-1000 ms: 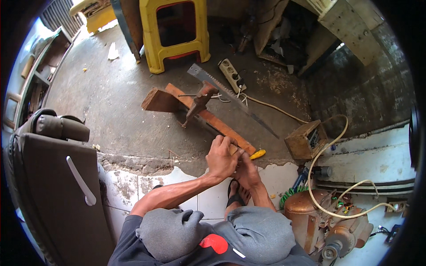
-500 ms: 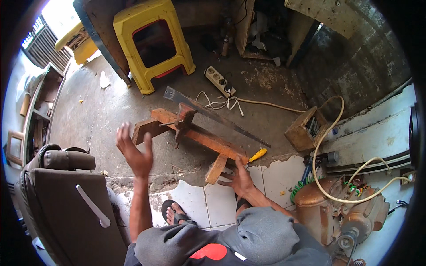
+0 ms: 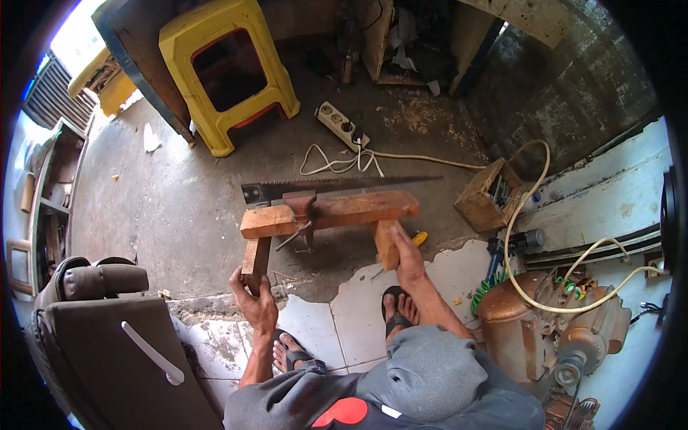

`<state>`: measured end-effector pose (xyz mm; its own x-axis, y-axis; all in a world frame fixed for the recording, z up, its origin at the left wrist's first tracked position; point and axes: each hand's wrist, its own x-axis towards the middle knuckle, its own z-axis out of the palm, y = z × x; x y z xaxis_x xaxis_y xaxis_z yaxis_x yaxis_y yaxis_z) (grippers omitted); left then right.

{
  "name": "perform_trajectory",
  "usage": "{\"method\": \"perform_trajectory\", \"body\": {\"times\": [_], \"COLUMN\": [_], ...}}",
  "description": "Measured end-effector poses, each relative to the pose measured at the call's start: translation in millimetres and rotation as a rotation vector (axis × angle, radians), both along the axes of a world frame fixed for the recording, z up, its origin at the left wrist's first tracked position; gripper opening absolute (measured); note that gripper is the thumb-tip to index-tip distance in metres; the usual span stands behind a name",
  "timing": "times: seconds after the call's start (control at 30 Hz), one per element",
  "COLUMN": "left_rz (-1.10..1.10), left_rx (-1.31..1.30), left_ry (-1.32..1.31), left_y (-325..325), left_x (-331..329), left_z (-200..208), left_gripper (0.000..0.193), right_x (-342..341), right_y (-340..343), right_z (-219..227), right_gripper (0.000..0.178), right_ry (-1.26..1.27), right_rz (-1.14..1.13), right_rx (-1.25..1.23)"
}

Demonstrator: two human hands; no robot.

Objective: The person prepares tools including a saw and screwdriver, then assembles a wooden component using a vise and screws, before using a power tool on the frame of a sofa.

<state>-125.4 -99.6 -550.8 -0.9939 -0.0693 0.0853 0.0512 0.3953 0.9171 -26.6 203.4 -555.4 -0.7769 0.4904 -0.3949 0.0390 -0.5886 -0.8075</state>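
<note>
A reddish wooden frame [image 3: 365,208], a thick beam with two short legs, lies across the floor in front of me. A rusty metal vise [image 3: 304,208] is fixed on its beam. My left hand [image 3: 257,307] is closed round the end of the left leg [image 3: 256,259]. My right hand [image 3: 408,261] grips the right leg [image 3: 387,245], its thumb along the wood and its other fingers partly hidden. Just beyond the beam lies a long saw [image 3: 330,185], teeth facing away from me. A yellow tool handle [image 3: 421,238] shows beside my right hand.
A yellow plastic stool [image 3: 236,122] stands at the far left. Beyond the saw lies a power strip [image 3: 342,123] with cables. To the right are a wooden box [image 3: 490,195] of small parts and a rusty motor [image 3: 516,315]. A brown seat [image 3: 115,351] stands near left.
My left hand has come down from the air onto the left leg. The frame has swung round, its right end going away, and lies more crosswise. The saw has turned with it.
</note>
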Motion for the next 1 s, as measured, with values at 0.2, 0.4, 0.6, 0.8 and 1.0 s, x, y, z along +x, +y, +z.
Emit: {"method": "perform_trajectory", "body": {"times": [0.2,0.4,0.6,0.8,1.0], "left_rz": [-0.083,-0.085,-0.100,-0.149,-0.166], "left_rx": [-0.136,-0.157,-0.192,-0.258,-0.229], "left_ry": [0.221,0.168,0.081,0.075,0.055], "left_y": [8,7,9,4,13], "left_x": [-6,-6,-4,-14,-21], "left_z": [29,30,32,18,34], "left_gripper": [0.042,0.041,0.038,0.040,0.041], "right_x": [-2,2,18,23,34], "right_y": [10,7,6,4,32], "right_z": [41,28,15,15,-8], "right_gripper": [0.054,0.067,0.077,0.079,0.062], "right_ry": [-0.081,-0.149,-0.241,-0.247,-0.145], "right_rz": [0.100,0.112,0.103,0.108,0.017], "right_rx": [0.223,0.560,0.602,0.656,0.415]}}
